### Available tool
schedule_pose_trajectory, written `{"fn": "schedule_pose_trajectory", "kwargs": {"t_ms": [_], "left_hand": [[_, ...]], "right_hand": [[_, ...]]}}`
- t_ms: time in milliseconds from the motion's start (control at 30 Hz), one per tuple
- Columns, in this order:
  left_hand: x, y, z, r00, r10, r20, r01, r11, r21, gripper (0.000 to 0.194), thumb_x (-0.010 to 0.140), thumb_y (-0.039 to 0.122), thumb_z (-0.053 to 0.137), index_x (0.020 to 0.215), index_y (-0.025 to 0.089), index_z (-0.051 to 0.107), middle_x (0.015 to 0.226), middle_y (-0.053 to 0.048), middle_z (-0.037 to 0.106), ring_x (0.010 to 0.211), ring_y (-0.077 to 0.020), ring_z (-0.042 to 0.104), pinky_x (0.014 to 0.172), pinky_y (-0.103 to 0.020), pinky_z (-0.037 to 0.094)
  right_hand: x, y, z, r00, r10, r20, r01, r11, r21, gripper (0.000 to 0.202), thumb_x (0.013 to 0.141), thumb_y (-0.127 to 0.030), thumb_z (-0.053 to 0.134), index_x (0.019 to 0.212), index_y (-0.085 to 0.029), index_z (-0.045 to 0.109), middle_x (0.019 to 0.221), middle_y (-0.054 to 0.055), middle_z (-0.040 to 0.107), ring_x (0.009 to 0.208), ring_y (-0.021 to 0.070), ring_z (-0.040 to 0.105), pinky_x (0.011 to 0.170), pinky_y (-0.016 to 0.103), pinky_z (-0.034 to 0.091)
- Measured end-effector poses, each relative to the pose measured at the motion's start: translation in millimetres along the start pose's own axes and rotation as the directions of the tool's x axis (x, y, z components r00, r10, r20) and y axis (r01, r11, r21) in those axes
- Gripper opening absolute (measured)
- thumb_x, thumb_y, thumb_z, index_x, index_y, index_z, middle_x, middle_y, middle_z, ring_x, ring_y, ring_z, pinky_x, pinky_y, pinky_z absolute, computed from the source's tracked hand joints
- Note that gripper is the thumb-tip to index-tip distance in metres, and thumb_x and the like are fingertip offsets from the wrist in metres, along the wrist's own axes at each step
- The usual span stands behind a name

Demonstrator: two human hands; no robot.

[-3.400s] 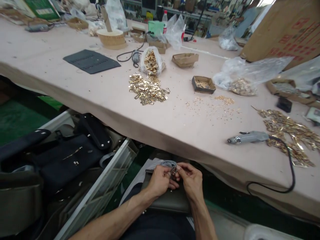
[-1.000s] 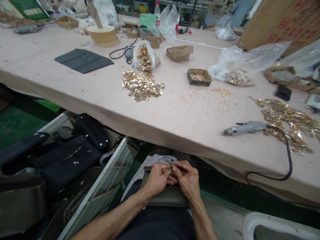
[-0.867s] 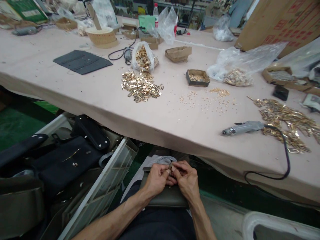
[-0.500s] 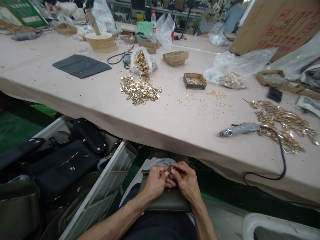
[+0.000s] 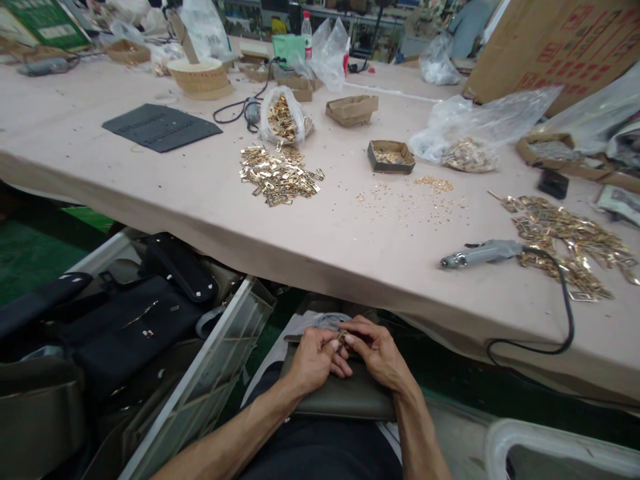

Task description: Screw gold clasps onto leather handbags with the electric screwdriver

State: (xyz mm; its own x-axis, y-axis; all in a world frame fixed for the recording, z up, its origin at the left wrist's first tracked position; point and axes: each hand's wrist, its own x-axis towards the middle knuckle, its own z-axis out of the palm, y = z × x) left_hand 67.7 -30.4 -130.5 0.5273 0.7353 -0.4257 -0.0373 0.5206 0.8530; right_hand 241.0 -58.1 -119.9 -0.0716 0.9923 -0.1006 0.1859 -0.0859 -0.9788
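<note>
Between the fingertips of my left hand (image 5: 317, 357) and my right hand (image 5: 376, 348) is a small gold metal fitting (image 5: 342, 339), mostly covered by the fingers. Both hands are closed in a pinch on it. Under them, across my lap, lies a dark olive bag piece (image 5: 345, 400). On the table above, a pile of gold metal fittings (image 5: 280, 177) spills from a clear plastic bag (image 5: 299, 120). A grey electric screwdriver (image 5: 481, 253) rests to the right, its cord running over the table edge.
At the left, a white crate (image 5: 200, 380) holds black bags (image 5: 135, 333) and olive pieces. Another heap of gold fittings (image 5: 570, 233) lies on the right. Tiny screws (image 5: 434, 183) are scattered beside a small box (image 5: 391, 157). A large carton (image 5: 555, 50) stands behind; a white plastic rim (image 5: 550, 437) is lower right.
Both hands remain together at the fitting, with a slight shift of the fingers around it. The view has tilted a little; the things on the table stay put.
</note>
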Motion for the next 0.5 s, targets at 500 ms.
{"fn": "schedule_pose_trajectory", "kwargs": {"t_ms": [500], "left_hand": [[-3.3,9.2,6.2,0.999,-0.013,-0.050,0.014,1.000,0.025,0.039,0.084,0.048,0.066,0.084,0.009,0.065,0.075,-0.009,0.067,0.054,-0.0199,0.072,0.049,-0.025,0.057]], "right_hand": [[1.0,-5.6,7.2,0.997,0.017,-0.069,-0.020,0.999,-0.032,0.022,0.094,-0.034,0.064,0.107,-0.024,0.078,0.093,0.005,0.068,0.091,0.0212,0.066,0.080,0.032,0.052]]}}
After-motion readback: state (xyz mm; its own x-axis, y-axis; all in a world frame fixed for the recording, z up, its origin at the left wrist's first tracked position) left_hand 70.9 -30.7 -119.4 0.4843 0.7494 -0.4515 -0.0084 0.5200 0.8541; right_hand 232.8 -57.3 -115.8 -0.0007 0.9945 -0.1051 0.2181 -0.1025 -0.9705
